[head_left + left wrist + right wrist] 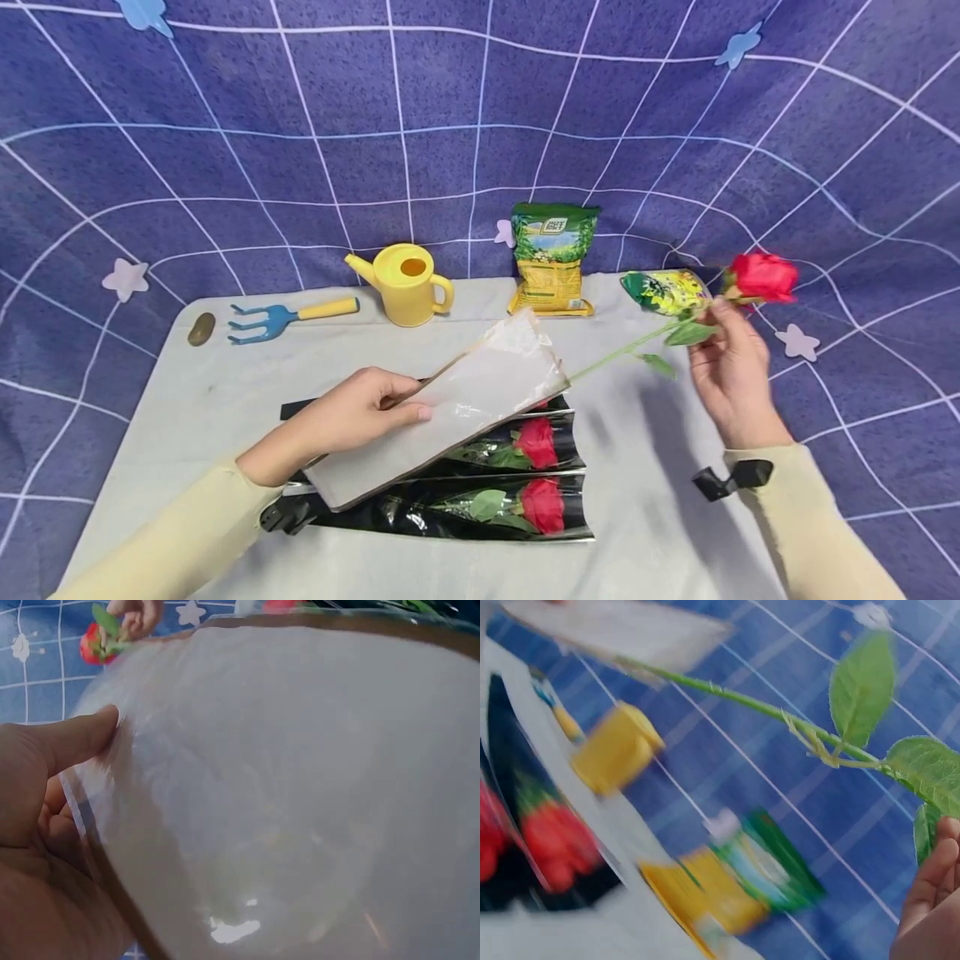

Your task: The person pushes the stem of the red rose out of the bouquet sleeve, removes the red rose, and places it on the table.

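My left hand (360, 414) grips a flat white packaging sleeve (450, 417) with brown edges and shiny clear film, thumb on top; it lies tilted above the table. Just below its bloom, a red artificial rose (761, 277) is pinched by my right hand (731, 375). Its green stem (727, 695) slopes down to the sleeve's upper right end; whether the stem's tip is inside or behind is hidden. Beneath the sleeve lie several wrapped roses (542, 505) in black-backed clear film, partly covered.
Along the table's back edge are a brown stone (201, 329), a blue hand rake (288, 321) with yellow handle, a yellow watering can (407, 287), an upright green-and-yellow bag (553, 262) and a flat green-yellow packet (663, 290). A blue gridded cloth (450, 92) hangs behind.
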`<act>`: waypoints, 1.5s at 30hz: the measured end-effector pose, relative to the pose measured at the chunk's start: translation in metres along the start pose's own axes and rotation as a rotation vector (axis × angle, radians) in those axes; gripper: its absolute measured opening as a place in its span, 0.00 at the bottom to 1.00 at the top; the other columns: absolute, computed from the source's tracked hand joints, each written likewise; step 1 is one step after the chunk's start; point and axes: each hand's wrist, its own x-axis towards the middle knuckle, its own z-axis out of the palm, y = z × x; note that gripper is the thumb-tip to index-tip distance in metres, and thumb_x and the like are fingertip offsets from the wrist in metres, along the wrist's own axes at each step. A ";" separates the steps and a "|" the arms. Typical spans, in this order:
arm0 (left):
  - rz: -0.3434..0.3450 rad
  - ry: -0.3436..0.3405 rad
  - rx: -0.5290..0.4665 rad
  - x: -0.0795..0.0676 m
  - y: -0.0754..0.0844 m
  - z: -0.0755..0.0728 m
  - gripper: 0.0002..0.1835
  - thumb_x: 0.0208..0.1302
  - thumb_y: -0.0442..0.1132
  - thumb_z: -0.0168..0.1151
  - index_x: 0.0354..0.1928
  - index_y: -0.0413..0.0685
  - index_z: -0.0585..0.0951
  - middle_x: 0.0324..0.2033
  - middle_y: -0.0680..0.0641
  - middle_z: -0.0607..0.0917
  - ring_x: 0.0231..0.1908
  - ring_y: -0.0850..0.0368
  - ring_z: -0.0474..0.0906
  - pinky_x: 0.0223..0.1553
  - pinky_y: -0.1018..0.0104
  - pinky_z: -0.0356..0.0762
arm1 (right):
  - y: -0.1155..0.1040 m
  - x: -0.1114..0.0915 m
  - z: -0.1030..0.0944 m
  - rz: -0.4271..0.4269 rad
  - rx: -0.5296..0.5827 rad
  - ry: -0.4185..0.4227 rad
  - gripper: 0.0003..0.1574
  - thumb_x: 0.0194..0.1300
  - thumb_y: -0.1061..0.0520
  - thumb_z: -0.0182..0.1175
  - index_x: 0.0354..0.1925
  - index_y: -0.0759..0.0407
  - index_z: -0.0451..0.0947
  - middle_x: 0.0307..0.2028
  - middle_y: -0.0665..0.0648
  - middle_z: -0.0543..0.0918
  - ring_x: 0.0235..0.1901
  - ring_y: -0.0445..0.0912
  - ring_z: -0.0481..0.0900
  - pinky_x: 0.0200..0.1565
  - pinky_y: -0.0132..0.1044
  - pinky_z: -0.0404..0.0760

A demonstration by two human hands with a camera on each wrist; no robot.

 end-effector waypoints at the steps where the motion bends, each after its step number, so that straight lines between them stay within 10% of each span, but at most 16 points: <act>1: -0.005 -0.002 0.001 -0.003 -0.001 -0.001 0.11 0.63 0.51 0.60 0.26 0.57 0.78 0.14 0.58 0.62 0.15 0.65 0.57 0.16 0.70 0.57 | -0.011 0.001 -0.004 -0.001 0.009 0.000 0.05 0.65 0.71 0.53 0.40 0.69 0.74 0.30 0.62 0.79 0.31 0.50 0.78 0.37 0.38 0.79; 7: 0.002 0.004 0.026 -0.016 -0.006 -0.007 0.12 0.63 0.52 0.59 0.25 0.58 0.75 0.14 0.59 0.61 0.15 0.67 0.58 0.16 0.71 0.58 | -0.071 0.008 -0.025 0.017 -0.063 -0.131 0.11 0.69 0.72 0.44 0.37 0.73 0.75 0.29 0.65 0.80 0.28 0.51 0.79 0.32 0.40 0.79; 10: 0.016 0.002 0.027 -0.018 -0.006 -0.007 0.11 0.64 0.51 0.59 0.26 0.58 0.76 0.14 0.60 0.63 0.15 0.67 0.59 0.16 0.71 0.59 | -0.091 0.010 -0.038 0.069 -0.288 -0.245 0.15 0.69 0.74 0.41 0.38 0.75 0.76 0.30 0.64 0.81 0.29 0.50 0.80 0.31 0.38 0.79; 17: 0.028 -0.012 0.019 -0.017 -0.004 -0.007 0.09 0.64 0.49 0.60 0.28 0.57 0.77 0.14 0.59 0.61 0.15 0.67 0.57 0.16 0.71 0.58 | -0.108 0.020 -0.063 0.131 -1.504 -0.275 0.11 0.62 0.63 0.61 0.41 0.71 0.79 0.33 0.53 0.85 0.32 0.38 0.81 0.34 0.29 0.77; 20: 0.033 -0.016 0.018 -0.016 -0.004 -0.006 0.12 0.64 0.49 0.60 0.25 0.57 0.74 0.15 0.58 0.59 0.15 0.67 0.55 0.16 0.71 0.57 | -0.106 0.030 -0.074 0.152 -1.799 -0.294 0.19 0.61 0.55 0.64 0.43 0.72 0.77 0.31 0.53 0.85 0.29 0.37 0.79 0.32 0.29 0.76; 31: 0.053 -0.030 0.034 -0.011 -0.007 -0.002 0.15 0.64 0.51 0.59 0.22 0.58 0.71 0.15 0.57 0.58 0.16 0.66 0.56 0.18 0.71 0.57 | -0.080 0.057 -0.111 0.119 -2.140 -0.308 0.14 0.56 0.51 0.66 0.31 0.62 0.82 0.24 0.51 0.80 0.23 0.42 0.72 0.26 0.35 0.71; 45: 0.016 -0.066 0.033 -0.005 0.000 0.004 0.09 0.64 0.50 0.59 0.27 0.59 0.78 0.14 0.59 0.61 0.16 0.67 0.58 0.18 0.72 0.59 | -0.065 0.070 -0.123 0.097 -2.238 -0.250 0.11 0.54 0.50 0.67 0.27 0.57 0.83 0.22 0.49 0.79 0.24 0.47 0.71 0.26 0.39 0.68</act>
